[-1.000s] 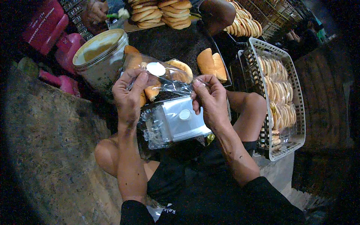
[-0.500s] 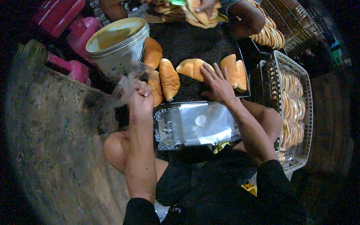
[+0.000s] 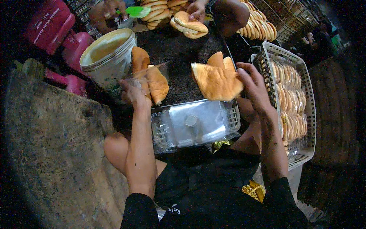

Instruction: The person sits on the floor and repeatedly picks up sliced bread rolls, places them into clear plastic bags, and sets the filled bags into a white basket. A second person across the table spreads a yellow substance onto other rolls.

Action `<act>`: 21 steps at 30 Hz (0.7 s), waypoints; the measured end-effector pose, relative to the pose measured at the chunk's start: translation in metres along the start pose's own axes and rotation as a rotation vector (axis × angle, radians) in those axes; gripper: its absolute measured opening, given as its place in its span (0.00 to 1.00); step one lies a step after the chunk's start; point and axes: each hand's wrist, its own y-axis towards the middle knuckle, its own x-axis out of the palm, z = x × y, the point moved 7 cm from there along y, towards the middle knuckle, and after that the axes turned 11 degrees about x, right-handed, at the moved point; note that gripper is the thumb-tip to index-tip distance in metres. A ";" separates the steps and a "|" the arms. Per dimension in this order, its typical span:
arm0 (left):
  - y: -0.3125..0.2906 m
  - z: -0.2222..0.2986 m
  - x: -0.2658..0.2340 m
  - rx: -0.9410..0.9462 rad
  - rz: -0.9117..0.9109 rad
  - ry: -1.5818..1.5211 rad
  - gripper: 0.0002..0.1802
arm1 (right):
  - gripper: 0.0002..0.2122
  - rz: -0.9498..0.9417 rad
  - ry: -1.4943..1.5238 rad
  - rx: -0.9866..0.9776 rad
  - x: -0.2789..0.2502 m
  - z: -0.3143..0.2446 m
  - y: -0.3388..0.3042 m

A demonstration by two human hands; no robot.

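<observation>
My left hand (image 3: 135,92) is closed on a clear plastic bag (image 3: 151,72), blurred by motion, above the tray's left side. Two bread buns, a darker one (image 3: 140,60) and a paler one (image 3: 158,87), lie beside and partly behind that bag. My right hand (image 3: 254,86) grips the right edge of a wide golden bread bun (image 3: 218,82), tilted up over the dark tray (image 3: 179,49). Behind this bun the tips of two more buns (image 3: 215,58) show. In front of me lies a stack of clear plastic bags (image 3: 209,131) with a round disc (image 3: 190,121) on top.
Across the tray, another person's hands hold a green spatula (image 3: 138,12) and a filled bun (image 3: 188,26), near piled buns (image 3: 157,11). A white bucket (image 3: 108,63) and pink plastic objects (image 3: 49,26) stand left. A white crate (image 3: 310,114) of bagged buns is at right.
My right hand has lifted a bun off the tray and moved right. The left hand has moved slightly down with the bag. Across the tray, the other person's filled bun has separated from the pile.
</observation>
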 end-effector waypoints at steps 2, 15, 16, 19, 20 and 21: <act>-0.011 0.015 0.010 0.078 0.028 0.064 0.26 | 0.17 -0.022 0.092 -0.057 -0.015 -0.023 -0.028; -0.054 0.090 0.018 0.353 0.309 0.489 0.32 | 0.20 -0.221 -0.061 -0.193 0.032 -0.067 -0.069; -0.054 0.093 0.023 0.358 0.246 0.462 0.32 | 0.19 -0.209 -0.035 -0.189 0.036 -0.064 -0.068; -0.045 0.102 0.030 0.300 0.014 0.374 0.31 | 0.18 -0.208 0.182 -0.072 0.027 -0.071 -0.068; -0.041 0.103 0.032 0.266 -0.085 0.331 0.29 | 0.19 -0.228 0.304 -0.040 0.024 -0.073 -0.069; -0.035 0.106 0.034 0.239 -0.215 0.261 0.26 | 0.20 -0.279 0.406 -0.040 0.023 -0.072 -0.070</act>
